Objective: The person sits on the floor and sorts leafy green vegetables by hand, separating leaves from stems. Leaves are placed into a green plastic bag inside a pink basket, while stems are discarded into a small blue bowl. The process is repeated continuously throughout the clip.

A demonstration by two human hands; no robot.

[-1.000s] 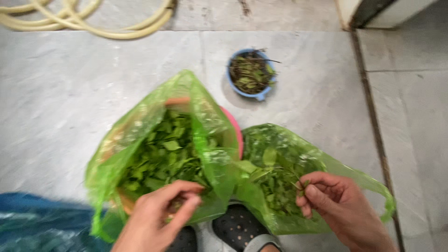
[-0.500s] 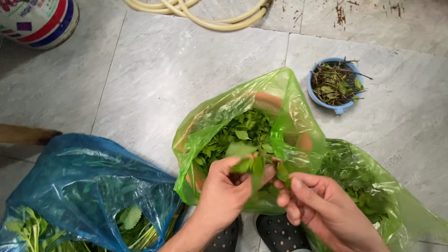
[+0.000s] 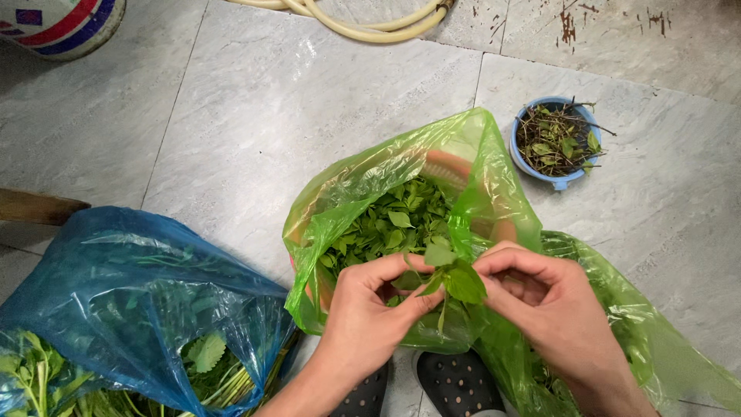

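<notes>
Pinching a small leafy sprig [image 3: 451, 279] between both hands: left hand [image 3: 374, 313] closing thumb and fingers on its left side, right hand [image 3: 552, 309] closing fingertips on its right. Hovering just above the near edge of a green plastic bag [image 3: 370, 193] holding picked leaves [image 3: 390, 224]. Lying under the right hand, a second green bag [image 3: 656, 340]. Sitting well left of the left hand, a blue bag [image 3: 139, 286] of stalks. Standing beyond the right hand, a blue bowl [image 3: 557, 143] of stems on the tiled floor [image 3: 255, 100].

The blue bag [image 3: 139, 301] and striped bucket [image 3: 58, 23] run past the frame's edges.
</notes>
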